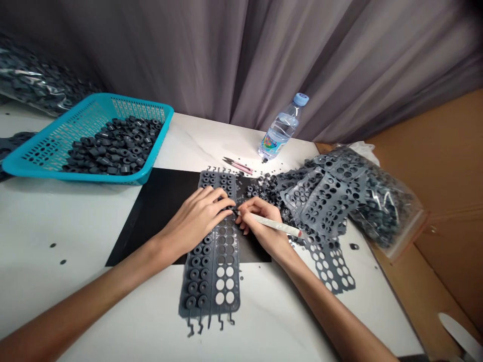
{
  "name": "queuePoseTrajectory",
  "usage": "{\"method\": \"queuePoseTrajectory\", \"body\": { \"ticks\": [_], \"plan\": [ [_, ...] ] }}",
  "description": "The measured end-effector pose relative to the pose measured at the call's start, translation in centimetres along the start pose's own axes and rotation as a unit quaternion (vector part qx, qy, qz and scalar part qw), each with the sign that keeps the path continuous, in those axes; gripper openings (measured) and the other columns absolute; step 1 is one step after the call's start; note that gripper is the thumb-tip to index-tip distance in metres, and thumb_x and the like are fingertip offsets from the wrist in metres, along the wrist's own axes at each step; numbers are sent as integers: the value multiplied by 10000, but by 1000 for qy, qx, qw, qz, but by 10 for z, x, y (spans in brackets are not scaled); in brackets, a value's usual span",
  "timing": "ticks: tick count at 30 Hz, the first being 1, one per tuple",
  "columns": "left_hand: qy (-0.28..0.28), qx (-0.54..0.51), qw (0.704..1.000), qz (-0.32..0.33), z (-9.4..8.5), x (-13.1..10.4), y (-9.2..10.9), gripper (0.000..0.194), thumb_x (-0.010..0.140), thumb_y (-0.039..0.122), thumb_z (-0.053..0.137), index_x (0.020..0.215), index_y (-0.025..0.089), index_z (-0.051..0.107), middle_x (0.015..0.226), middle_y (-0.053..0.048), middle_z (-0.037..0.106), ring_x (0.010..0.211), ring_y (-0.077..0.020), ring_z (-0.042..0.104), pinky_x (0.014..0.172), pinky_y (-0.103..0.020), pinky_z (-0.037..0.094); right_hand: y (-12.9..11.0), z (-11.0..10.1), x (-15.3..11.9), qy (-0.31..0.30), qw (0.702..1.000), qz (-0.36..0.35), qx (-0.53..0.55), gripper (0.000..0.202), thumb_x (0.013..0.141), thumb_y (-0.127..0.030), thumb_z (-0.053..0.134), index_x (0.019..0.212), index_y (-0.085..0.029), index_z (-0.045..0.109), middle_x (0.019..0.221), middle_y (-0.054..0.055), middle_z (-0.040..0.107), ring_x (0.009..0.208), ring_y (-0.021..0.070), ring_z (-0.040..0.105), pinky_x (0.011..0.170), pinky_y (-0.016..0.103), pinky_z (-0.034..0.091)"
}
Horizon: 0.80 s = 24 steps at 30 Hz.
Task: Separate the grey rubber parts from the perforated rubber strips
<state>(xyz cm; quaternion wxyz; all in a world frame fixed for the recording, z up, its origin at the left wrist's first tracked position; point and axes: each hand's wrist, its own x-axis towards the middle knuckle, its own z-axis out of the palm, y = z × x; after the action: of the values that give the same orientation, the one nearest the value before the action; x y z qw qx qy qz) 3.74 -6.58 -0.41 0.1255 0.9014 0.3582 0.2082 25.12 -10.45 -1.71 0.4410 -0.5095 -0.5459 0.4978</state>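
A dark grey moulded rubber sheet (228, 246) lies lengthwise in front of me, with rows of thick rings on its left side and punched-out round holes on its lower right. My left hand (206, 208) rests across its upper half, fingers bent onto it, thumb and index finger close together at the right edge. Closed around a white pen-like tool (277, 223) with a red end is my right hand (262, 218). The tool's dark tip meets the left fingertips; what exactly lies between them is hidden.
A turquoise basket (94, 176) of loose black rings stands left. Pink thread snips (241, 166) and a water bottle (279, 130) are behind the sheet. Punched sheets (324, 196) pile up at right, beside a full plastic bag (388, 201). A black mat (132, 241) lies underneath.
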Motion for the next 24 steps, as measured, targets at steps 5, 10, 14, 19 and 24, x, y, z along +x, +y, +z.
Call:
{"method": "queuePoseTrajectory", "body": {
  "ticks": [5,10,14,19,24],
  "plan": [
    [24,11,1000,14,7,3,8,199,1114,220,484,1040,179,663,1082,-65,689,988,-253,617,905,-429,470,-4,1,-1,-3,999,-4,-36,14,891,-202,625,880,-202,632,750,-7,691,631,134,632,530,217,496],
    [256,-153,948,-111,-13,11,-4,143,1085,263,549,1001,204,649,1013,-34,702,925,-185,674,852,-338,538,-3,3,-4,22,997,-4,-72,23,882,-199,624,860,-206,630,708,-24,667,611,123,612,532,210,446],
    [364,-142,905,-171,-68,0,-39,170,1005,341,691,1038,174,694,1017,-24,720,947,-201,704,853,-403,534,-1,1,-4,17,999,15,-42,24,857,-193,622,871,-202,639,723,-11,685,612,129,629,512,204,460],
    [238,99,941,-221,-109,-44,-101,420,1113,420,520,1171,29,658,1050,-66,662,1236,-348,637,724,-413,281,-6,2,-2,45,999,13,10,62,911,-262,643,914,-200,640,744,7,712,562,126,620,483,213,504],
    [272,166,918,-235,-102,-48,-115,351,966,431,656,1182,159,706,1085,-103,719,1165,-369,657,959,-583,447,-11,8,-3,34,999,-1,-6,72,934,-268,651,907,-202,644,758,9,717,587,127,625,497,212,521]
  ]
}}
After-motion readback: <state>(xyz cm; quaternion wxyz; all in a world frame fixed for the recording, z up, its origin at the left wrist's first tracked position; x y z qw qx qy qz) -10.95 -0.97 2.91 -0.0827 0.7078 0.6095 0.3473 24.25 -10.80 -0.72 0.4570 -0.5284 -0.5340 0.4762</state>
